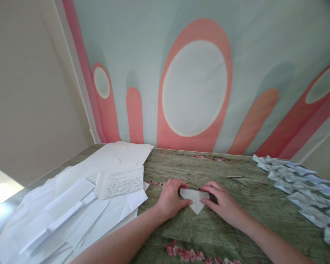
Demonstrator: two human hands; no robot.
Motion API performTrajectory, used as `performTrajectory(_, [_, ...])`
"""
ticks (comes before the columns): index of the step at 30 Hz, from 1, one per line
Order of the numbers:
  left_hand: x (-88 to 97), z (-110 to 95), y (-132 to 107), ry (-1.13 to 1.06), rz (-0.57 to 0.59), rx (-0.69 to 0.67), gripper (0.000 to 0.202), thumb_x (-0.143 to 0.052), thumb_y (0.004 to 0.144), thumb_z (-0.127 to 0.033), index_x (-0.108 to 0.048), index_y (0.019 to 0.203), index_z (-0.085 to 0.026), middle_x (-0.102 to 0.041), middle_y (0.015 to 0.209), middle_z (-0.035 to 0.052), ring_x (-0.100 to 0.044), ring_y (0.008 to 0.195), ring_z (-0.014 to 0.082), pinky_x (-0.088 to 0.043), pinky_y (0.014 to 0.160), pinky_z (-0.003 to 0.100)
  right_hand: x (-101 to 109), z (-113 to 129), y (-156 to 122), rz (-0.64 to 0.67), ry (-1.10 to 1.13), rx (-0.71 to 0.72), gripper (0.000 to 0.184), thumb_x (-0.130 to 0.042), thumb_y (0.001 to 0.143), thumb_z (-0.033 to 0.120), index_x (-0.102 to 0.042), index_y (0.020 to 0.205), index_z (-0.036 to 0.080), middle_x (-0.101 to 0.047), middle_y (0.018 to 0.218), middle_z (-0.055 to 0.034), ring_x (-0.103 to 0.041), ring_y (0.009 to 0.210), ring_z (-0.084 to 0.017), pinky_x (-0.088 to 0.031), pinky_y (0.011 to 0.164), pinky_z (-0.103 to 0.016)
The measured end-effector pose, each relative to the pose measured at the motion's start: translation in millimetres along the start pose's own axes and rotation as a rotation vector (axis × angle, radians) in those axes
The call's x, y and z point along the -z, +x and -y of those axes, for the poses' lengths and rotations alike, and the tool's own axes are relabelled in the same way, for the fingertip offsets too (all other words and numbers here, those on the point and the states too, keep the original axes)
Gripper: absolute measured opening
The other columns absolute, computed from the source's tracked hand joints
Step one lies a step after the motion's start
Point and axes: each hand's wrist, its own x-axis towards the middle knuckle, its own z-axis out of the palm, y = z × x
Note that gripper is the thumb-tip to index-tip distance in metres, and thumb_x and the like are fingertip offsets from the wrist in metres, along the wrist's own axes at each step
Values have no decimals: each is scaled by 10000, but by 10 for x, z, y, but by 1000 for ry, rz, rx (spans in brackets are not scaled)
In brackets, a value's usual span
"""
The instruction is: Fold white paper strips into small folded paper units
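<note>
A small folded piece of white paper (195,200) lies on the wood-patterned tabletop, its point toward me and a crease line down its middle. My left hand (172,197) grips its left side, with the thumb on top and the fingers along the far edge. From the other side, my right hand (220,201) pinches the right corner between thumb and fingers. Parts of the paper's side corners are hidden under the fingers.
To the left spreads a heap of loose white sheets (121,152), with a handwritten page (123,182) on top. Rows of folded paper pieces (299,187) stand along the right. A printed coral and grey-green backdrop (194,143) rises behind the table (159,234).
</note>
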Motion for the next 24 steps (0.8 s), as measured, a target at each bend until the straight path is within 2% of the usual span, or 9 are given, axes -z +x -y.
performTrajectory(8, [38, -18, 11, -35, 20, 11, 346, -768, 583, -235, -615, 893, -215, -631, 904, -2, -541, 896, 212, -406, 789, 329, -56, 104, -10, -22, -23, 67, 254, -480, 833, 245, -585, 1064, 230, -545, 1078, -71, -493, 1015, -231, -402, 882, -391])
performTrajectory(14, [61, -35, 6, -33, 26, 8, 243, -706, 645, -183, -627, 871, -223, -640, 891, -11, -551, 889, 200, -402, 796, 320, -101, 117, -7, -51, -70, 84, 281, -496, 836, 271, -557, 1105, 220, -534, 1107, -82, -478, 1034, -244, -389, 896, -419])
performTrajectory(24, [76, -20, 17, -30, 86, -21, 302, -687, 653, -197, -636, 946, -247, -657, 916, -22, -552, 901, 209, -396, 815, 319, -102, 141, -9, -58, -70, 109, 222, -498, 837, 249, -555, 1050, 227, -523, 1119, -75, -470, 1047, -237, -378, 902, -414])
